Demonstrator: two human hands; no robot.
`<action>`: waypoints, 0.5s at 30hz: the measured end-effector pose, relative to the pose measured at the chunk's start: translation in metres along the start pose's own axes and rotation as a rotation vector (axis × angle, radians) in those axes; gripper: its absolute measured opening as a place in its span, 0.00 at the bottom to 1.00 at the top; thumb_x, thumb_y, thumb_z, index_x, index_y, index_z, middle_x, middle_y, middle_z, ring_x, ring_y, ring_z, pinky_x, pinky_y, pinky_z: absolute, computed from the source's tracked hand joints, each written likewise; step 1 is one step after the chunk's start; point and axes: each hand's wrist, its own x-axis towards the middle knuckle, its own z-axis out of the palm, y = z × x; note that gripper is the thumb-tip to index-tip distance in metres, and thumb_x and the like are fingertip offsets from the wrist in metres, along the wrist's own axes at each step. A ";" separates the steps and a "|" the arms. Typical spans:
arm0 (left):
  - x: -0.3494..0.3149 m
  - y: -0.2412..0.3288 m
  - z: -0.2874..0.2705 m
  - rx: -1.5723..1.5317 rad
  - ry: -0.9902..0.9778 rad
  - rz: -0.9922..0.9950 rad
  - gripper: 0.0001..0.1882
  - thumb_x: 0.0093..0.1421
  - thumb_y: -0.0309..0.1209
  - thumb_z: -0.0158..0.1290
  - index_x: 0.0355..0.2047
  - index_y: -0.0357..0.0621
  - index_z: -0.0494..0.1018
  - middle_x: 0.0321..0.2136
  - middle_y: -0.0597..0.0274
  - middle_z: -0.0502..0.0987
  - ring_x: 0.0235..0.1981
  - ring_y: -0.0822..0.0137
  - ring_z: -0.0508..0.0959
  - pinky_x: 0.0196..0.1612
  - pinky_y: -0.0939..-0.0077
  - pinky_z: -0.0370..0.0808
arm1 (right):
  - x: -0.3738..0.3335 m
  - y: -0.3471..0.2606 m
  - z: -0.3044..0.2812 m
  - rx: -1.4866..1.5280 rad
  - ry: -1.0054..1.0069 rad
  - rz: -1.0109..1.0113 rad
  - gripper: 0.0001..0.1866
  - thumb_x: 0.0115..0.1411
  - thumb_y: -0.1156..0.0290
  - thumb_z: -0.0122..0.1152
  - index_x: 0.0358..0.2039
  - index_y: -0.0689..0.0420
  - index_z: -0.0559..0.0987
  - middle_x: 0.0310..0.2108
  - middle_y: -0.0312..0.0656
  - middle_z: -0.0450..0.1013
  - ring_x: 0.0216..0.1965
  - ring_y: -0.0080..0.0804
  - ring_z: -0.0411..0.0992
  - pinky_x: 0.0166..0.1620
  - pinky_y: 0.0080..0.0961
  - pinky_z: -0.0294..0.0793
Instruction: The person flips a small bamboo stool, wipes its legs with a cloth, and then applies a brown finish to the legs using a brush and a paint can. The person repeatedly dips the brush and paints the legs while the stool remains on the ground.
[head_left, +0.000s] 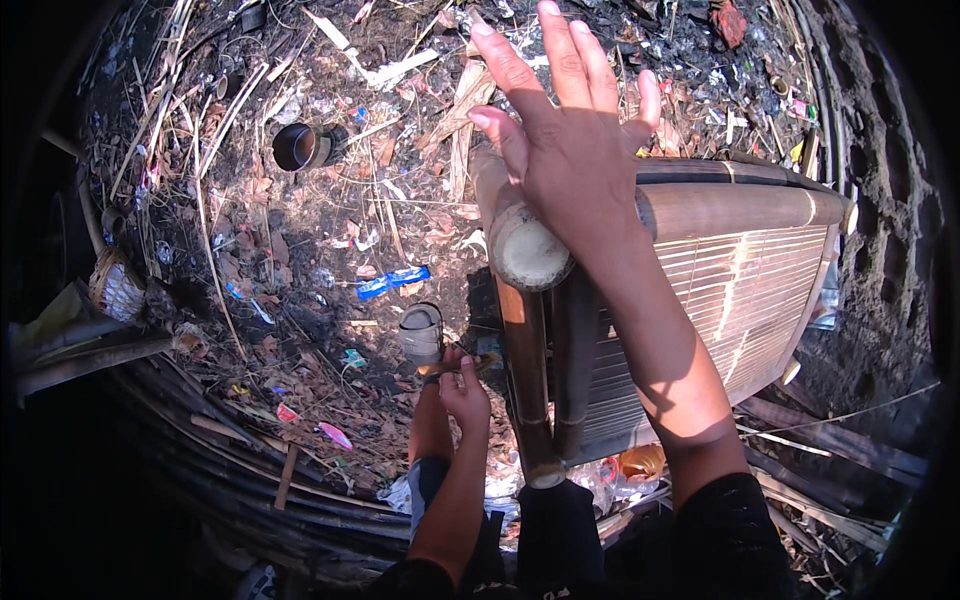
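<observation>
A brown bamboo frame (740,208) with a panel of thin slats (690,300) stands on its side to my right. My right hand (580,135) is open, fingers spread and pointing away from me, over the thick pole's pale cut end (530,248). Whether its palm touches the bamboo is hidden. Lower down, my left hand (465,393) is closed, with its fingers curled, left of the frame's upright bamboo leg (525,370). What it holds, if anything, I cannot make out. Just beyond it is my foot in a grey strapped sandal (422,333).
Dry leaves, bamboo strips (230,120) and scraps of litter cover the dark ground. An open dark cylinder (297,147) lies at the upper left, and a blue wrapper (393,282) nearer. A rough wall (885,200) rises on the right. Bamboo poles (230,450) lie along the lower left.
</observation>
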 end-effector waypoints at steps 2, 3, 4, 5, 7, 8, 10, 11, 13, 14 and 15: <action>0.001 0.003 -0.004 0.025 0.007 -0.004 0.21 0.66 0.27 0.51 0.57 0.28 0.67 0.51 0.51 0.73 0.49 0.67 0.74 0.52 0.75 0.73 | 0.001 0.051 0.015 -0.183 0.031 0.091 0.31 0.63 0.47 0.53 0.64 0.43 0.66 0.66 0.51 0.58 0.66 0.48 0.55 0.62 0.60 0.40; 0.004 0.003 0.000 0.024 0.030 -0.003 0.21 0.66 0.28 0.52 0.56 0.28 0.67 0.50 0.51 0.74 0.49 0.67 0.74 0.52 0.75 0.73 | 0.001 0.059 0.008 -0.089 0.068 0.146 0.31 0.63 0.48 0.54 0.64 0.46 0.66 0.65 0.52 0.59 0.65 0.49 0.56 0.62 0.60 0.40; 0.005 0.006 0.004 0.036 0.031 0.012 0.20 0.66 0.27 0.52 0.56 0.28 0.68 0.50 0.51 0.74 0.49 0.67 0.74 0.52 0.75 0.73 | -0.001 0.060 -0.004 0.004 0.097 0.204 0.31 0.63 0.50 0.54 0.64 0.49 0.66 0.64 0.53 0.61 0.65 0.51 0.56 0.62 0.60 0.41; 0.007 0.009 0.005 0.050 0.029 0.029 0.20 0.66 0.27 0.51 0.56 0.28 0.68 0.49 0.51 0.74 0.49 0.66 0.75 0.52 0.75 0.72 | -0.002 0.051 -0.008 0.093 0.102 0.179 0.32 0.63 0.49 0.55 0.63 0.50 0.66 0.62 0.54 0.62 0.64 0.51 0.57 0.62 0.60 0.42; -0.004 0.049 0.008 0.218 -0.032 0.003 0.19 0.67 0.28 0.51 0.55 0.28 0.68 0.49 0.49 0.75 0.49 0.65 0.75 0.53 0.74 0.71 | -0.015 0.012 -0.015 0.098 0.022 0.077 0.30 0.62 0.46 0.55 0.61 0.45 0.69 0.62 0.48 0.64 0.63 0.44 0.60 0.62 0.56 0.42; -0.002 0.039 0.008 0.174 -0.023 0.027 0.20 0.67 0.28 0.51 0.55 0.28 0.68 0.49 0.49 0.75 0.49 0.65 0.75 0.53 0.73 0.72 | -0.019 -0.005 -0.011 0.163 -0.028 0.058 0.29 0.62 0.46 0.54 0.61 0.43 0.70 0.63 0.45 0.63 0.62 0.40 0.60 0.63 0.54 0.40; 0.005 0.003 0.001 0.064 -0.013 0.074 0.20 0.67 0.29 0.50 0.55 0.27 0.68 0.50 0.47 0.74 0.49 0.64 0.75 0.53 0.71 0.72 | -0.025 -0.015 -0.005 0.217 -0.003 -0.024 0.28 0.62 0.47 0.54 0.60 0.42 0.71 0.65 0.47 0.59 0.64 0.40 0.58 0.63 0.55 0.38; 0.003 0.009 0.006 0.026 0.015 0.052 0.20 0.67 0.30 0.50 0.54 0.27 0.68 0.50 0.46 0.74 0.49 0.62 0.75 0.54 0.70 0.72 | -0.028 -0.010 -0.007 0.265 -0.001 0.096 0.28 0.61 0.51 0.56 0.61 0.39 0.70 0.67 0.44 0.57 0.64 0.39 0.57 0.63 0.55 0.38; 0.000 0.015 0.013 0.032 0.050 0.056 0.20 0.67 0.31 0.50 0.54 0.27 0.69 0.50 0.44 0.74 0.49 0.59 0.76 0.54 0.69 0.72 | -0.049 0.000 -0.012 0.287 0.028 0.215 0.30 0.59 0.50 0.58 0.62 0.39 0.68 0.66 0.52 0.56 0.65 0.43 0.56 0.62 0.53 0.40; 0.000 0.013 0.014 0.069 0.054 0.088 0.20 0.67 0.31 0.50 0.54 0.27 0.69 0.50 0.43 0.74 0.50 0.58 0.76 0.54 0.68 0.71 | -0.063 0.002 -0.016 0.284 0.061 0.257 0.32 0.58 0.49 0.59 0.63 0.39 0.68 0.66 0.54 0.55 0.65 0.44 0.56 0.62 0.52 0.40; 0.001 0.011 0.015 0.105 0.073 0.127 0.20 0.67 0.31 0.50 0.54 0.27 0.69 0.51 0.42 0.74 0.50 0.57 0.76 0.55 0.68 0.71 | -0.073 0.000 -0.021 0.251 0.072 0.206 0.33 0.58 0.47 0.59 0.64 0.38 0.66 0.66 0.55 0.56 0.65 0.45 0.55 0.63 0.51 0.41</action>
